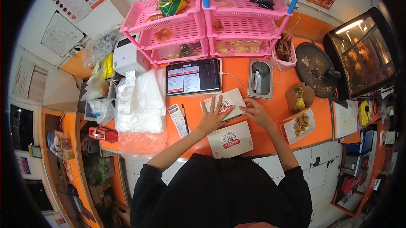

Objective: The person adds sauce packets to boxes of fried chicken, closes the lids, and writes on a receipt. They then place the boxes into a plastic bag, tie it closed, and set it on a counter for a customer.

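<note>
A cardboard food box [230, 97] printed "Spicy Chicken" lies tilted on the orange counter. My left hand [212, 116] rests on its left part with the fingers spread flat. At the box's right edge, the bent fingers of my right hand [257, 114] pinch the corner; the fingertips partly cover it. Nearer to me sits a second closed food box [231, 140] with the same print, touched by neither hand. Left of my hands are a paper receipt [178, 120] and a black pen [185, 118].
A tablet [193, 77] stands behind, beside a grey tray [259, 78] with a marker. Open boxes of fried food [301, 125] are at right, near a stone mortar [315, 69]. White plastic bags [141, 105] lie left. Pink racks [243, 27] line the back.
</note>
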The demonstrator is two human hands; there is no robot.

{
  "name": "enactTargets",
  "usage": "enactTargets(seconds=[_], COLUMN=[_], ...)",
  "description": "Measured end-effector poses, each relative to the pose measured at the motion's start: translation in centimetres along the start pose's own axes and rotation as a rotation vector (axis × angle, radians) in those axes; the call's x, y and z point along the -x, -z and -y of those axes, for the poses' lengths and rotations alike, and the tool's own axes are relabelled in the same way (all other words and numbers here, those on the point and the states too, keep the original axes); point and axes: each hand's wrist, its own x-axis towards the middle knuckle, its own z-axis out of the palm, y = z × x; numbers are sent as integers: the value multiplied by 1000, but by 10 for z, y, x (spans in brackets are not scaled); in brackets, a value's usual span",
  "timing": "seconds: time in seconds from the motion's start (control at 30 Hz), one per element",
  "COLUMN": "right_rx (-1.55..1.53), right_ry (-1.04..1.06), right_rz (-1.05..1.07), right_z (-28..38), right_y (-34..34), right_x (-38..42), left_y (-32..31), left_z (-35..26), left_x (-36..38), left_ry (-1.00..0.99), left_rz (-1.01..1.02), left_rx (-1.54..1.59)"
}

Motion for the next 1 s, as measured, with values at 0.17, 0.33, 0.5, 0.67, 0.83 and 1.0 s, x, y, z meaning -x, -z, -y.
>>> enactTargets(seconds=[0.17,0.33,0.5,0.67,0.83,1.0], right_rx=[-47,332,434,499,597,675], right_ry=[-32,171,287,294,300,321], right_rz=[13,189,109,57,-11,-33], right_z=[-3,16,-2,-13,-13,-7], right_y=[-2,1,-10,-18,-25,-24], right_x=[2,-19,3,12,14,16], left_y=[-2,-8,4,-18,-19,-14], left_z=[1,3,11,24,26,24], left_x=[2,0,-1,6,4,5], left_ry=[-41,-72,-305,-453,-476,-474], left_rz=[-25,-69,-79,-200,-229,-279], left_rx=[-27,-32,93,139,223,261])
